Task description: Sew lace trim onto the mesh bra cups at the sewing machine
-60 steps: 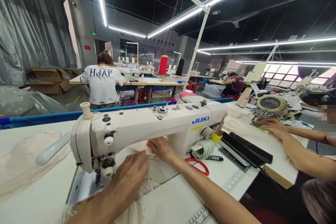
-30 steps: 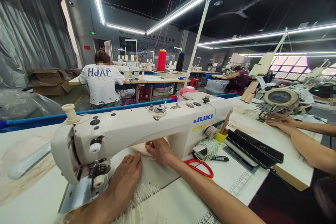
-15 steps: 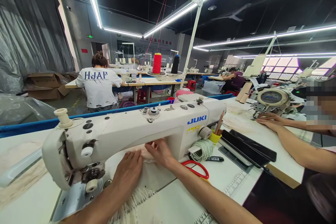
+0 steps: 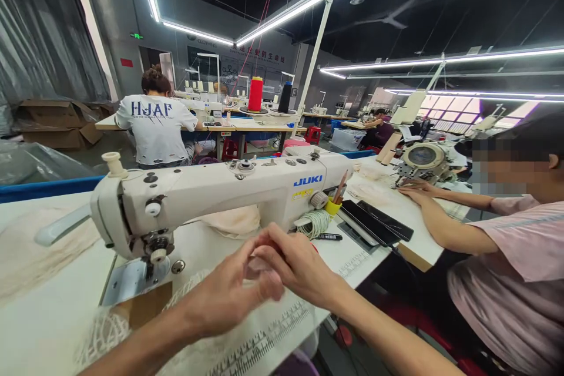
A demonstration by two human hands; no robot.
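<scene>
My left hand (image 4: 224,294) and my right hand (image 4: 295,258) meet above the table in front of the white sewing machine (image 4: 211,191). The fingers of both are bent inward and overlap, with the left thumb pointing right. A pale patch shows between them, but I cannot make out whether it is a thing or skin. Under the machine's arm lies a cream piece of fabric (image 4: 233,221). Pale fringed lace (image 4: 103,335) spreads over the front of the table, partly behind my left forearm. The needle area and its metal plate (image 4: 127,282) sit left of my hands.
Beyond my right hand are a coil of pale cord (image 4: 312,223), a yellow cup with pencils (image 4: 332,207), a black marker (image 4: 329,237) and dark phones (image 4: 365,223). A ruler scale (image 4: 273,329) runs along the table edge. A co-worker (image 4: 497,247) sits at the right.
Both hands have come out from under the machine's arm towards me and closed together. The cream fabric is left behind there. The view has shifted to the right.
</scene>
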